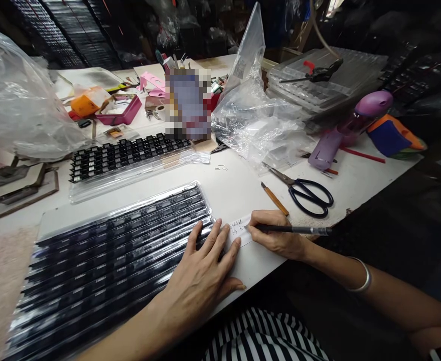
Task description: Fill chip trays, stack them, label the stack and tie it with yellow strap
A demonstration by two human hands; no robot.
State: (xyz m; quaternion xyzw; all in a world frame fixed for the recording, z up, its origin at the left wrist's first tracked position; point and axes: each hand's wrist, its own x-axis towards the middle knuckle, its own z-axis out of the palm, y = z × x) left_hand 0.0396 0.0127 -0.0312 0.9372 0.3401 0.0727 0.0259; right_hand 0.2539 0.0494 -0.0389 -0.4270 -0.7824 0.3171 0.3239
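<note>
My right hand (pixel 275 233) is closed around a black pen (pixel 299 229), its tip on a small white paper (pixel 239 231) with handwritten marks. My left hand (pixel 205 265) lies with fingers spread, fingertips on the left edge of the paper and on the right end of a clear tray (pixel 122 245) filled with rows of black parts. Beyond the paper lie a brown-handled knife (pixel 275 199) and dark-handled scissors (pixel 310 195), their blades pointing away to the left.
A second tray of black parts (pixel 130 156) sits behind the first. Crumpled clear plastic bags (pixel 258 120) lie at the centre back, with a purple spray bottle (pixel 329 145) at the right. Behind are stacked clear trays (pixel 318 85) and a pink box (pixel 122 113).
</note>
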